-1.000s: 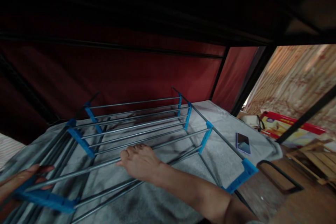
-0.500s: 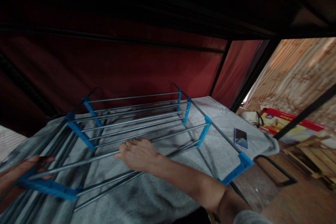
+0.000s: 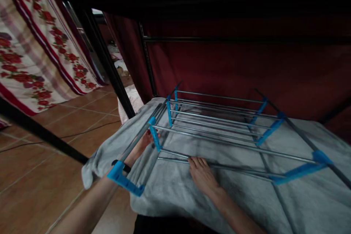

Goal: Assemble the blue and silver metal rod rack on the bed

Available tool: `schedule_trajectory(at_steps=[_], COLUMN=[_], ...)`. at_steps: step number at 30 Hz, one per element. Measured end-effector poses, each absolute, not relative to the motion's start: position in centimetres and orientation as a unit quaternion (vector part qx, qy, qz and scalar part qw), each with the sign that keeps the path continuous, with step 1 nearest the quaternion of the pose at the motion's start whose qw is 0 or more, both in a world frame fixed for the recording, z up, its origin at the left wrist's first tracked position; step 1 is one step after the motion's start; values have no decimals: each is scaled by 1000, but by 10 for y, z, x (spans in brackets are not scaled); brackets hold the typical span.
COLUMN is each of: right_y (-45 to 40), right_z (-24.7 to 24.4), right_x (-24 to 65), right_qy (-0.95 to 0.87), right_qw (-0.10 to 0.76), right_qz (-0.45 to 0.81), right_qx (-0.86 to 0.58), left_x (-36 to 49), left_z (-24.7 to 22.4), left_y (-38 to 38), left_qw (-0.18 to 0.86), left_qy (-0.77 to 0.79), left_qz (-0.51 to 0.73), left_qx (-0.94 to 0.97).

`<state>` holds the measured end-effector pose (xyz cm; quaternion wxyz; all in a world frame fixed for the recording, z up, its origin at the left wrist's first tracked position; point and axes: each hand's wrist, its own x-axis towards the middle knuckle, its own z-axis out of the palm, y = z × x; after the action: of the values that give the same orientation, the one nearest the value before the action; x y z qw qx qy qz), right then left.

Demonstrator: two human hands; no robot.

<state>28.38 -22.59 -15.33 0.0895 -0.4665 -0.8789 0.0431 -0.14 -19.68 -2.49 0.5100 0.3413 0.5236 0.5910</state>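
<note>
Right hand (image 3: 203,176) clasps the rack's (image 3: 219,139) rods (image 3: 175,153) (best hold; probably stiff, light) near the blanket's (image 3: 175,190) front edge; left hand's (image 3: 142,144) grip unclear.

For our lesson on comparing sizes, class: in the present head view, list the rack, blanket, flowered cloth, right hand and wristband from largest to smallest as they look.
1. Rack and blanket: spreads too alike to rank
2. Flowered cloth
3. Right hand
4. Wristband
</note>
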Motion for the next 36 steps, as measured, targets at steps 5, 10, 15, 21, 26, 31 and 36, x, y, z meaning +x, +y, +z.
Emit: schedule_trajectory(at_steps=[5, 10, 15, 21, 26, 31, 36], right_y=[-206, -202, -201, -195, -189, -187, -181], right_z=[-149, -156, -158, -130, -104, -82, -67], right_x=[257, 235, 221, 225, 227, 228, 229], right_qy=[-880, -902, -898, -896, -901, -896, -893], right_qw=[59, 66, 33, 45, 68, 65, 54], right_qz=[30, 17, 27, 38, 36, 47, 68], right_qx=[-470, -427, -437, -439, -426, -436, -442], left_x=[1, -7, -7, -11, -4, 2, 3], left_z=[-71, -98, -107, -100, -84, -77, -75], left_y=[-165, -160, -157, -153, -152, -152, -152], left_qw=[526, 532, 530, 509, 515, 515, 508], left_qy=[529, 541, 536, 541, 510, 488, 476], left_qz=[568, 536, 524, 549, 577, 583, 577], left_qx=[347, 371, 397, 384, 377, 396, 427])
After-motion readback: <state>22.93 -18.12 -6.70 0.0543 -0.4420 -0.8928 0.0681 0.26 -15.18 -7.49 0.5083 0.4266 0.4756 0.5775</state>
